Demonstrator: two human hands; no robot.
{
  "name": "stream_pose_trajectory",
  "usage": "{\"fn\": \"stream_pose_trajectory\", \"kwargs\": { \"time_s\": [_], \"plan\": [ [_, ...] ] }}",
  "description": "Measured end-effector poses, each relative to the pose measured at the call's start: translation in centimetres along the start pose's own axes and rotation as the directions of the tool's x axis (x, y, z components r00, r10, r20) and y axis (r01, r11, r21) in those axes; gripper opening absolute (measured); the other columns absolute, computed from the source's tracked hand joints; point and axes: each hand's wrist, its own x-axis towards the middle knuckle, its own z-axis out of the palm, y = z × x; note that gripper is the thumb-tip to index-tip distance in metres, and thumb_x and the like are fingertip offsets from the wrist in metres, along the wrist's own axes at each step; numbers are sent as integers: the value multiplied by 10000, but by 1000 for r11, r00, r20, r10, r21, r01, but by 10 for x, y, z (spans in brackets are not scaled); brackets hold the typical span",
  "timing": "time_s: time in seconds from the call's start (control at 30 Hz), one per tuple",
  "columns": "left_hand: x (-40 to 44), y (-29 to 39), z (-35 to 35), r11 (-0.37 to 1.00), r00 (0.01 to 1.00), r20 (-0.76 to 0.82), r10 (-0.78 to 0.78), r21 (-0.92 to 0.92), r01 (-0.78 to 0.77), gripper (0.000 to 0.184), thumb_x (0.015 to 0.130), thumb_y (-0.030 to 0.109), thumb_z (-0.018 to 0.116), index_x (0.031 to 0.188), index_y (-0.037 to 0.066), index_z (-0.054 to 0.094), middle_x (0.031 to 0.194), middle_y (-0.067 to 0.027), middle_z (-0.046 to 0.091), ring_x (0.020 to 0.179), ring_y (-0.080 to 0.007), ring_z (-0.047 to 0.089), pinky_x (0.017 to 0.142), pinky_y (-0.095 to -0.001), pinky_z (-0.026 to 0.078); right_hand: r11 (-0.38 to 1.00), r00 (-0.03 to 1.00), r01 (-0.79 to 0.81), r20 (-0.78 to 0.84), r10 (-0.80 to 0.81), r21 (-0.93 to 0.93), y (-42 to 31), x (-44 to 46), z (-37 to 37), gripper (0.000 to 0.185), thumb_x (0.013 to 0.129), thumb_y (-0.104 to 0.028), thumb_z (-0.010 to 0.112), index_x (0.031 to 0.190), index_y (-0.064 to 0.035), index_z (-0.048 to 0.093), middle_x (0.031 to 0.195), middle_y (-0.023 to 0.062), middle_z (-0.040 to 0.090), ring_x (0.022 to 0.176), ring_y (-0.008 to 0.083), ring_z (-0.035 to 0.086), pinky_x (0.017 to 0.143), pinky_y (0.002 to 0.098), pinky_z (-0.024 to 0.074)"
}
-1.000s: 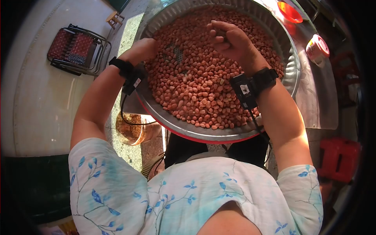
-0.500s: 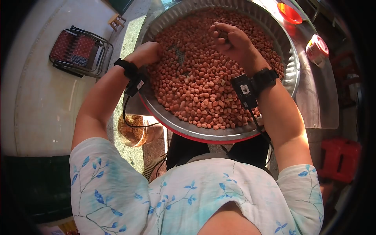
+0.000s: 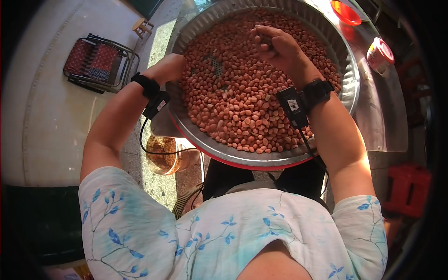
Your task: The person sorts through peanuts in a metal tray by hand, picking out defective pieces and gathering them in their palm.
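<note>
A big round metal pan [image 3: 349, 81] holds a thick layer of reddish-skinned peanuts [image 3: 247, 109]. Over the far right part of the heap, my right hand [image 3: 280, 49] is turned palm inward, its fingers curled around a few peanuts. My left hand [image 3: 169, 68] is closed at the pan's left rim; whatever its fingers hold is hidden. Near the left hand, a patch of perforated pan bottom [image 3: 217, 69] shows through the peanuts. Each wrist wears a black strap with a small cabled device.
A red bowl [image 3: 346, 13] and a pink-and-white cup [image 3: 380, 57] stand on the table at the right. Below the pan's left side is a clear container [image 3: 162, 154] of yellowish bits. A folded chair [image 3: 98, 63], a small wooden stool [image 3: 142, 28] and a red stool [image 3: 408, 189] stand around.
My left hand has moved slightly left, away from the peanuts toward the pan's rim. My right hand stays nearly in place with its peanuts. The view has shifted slightly.
</note>
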Motion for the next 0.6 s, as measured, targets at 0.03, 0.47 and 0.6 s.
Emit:
{"fn": "stream_pose_trajectory", "kwargs": {
  "time_s": [0.03,0.47,0.6],
  "plan": [
    [3,2,6,997,999,-15,-51,51,52,139,669,111,545,710,-2,615,746,-183,592,729,-320,578,614,-376,468,1000,1000,3,-1,-3,1,0,0,0,155,856,-180,461,855,-35,516,694,11,469,512,60,380,384,170,275],
    [6,-11,7,995,993,-94,68,75,-61,114,636,102,526,651,16,599,659,-181,565,642,-335,559,562,-394,448,999,1000,4,-30,-5,-39,1,-3,4,176,860,-194,456,862,-28,516,684,-1,463,504,55,381,373,168,275],
    [-4,3,-1,996,997,-37,-64,-70,61,115,639,95,527,659,10,602,671,-180,573,657,-333,565,568,-389,454,998,999,16,-28,-18,-68,2,-7,8,183,868,-187,436,865,-17,503,692,11,446,523,67,368,388,185,282]
  ]
}}
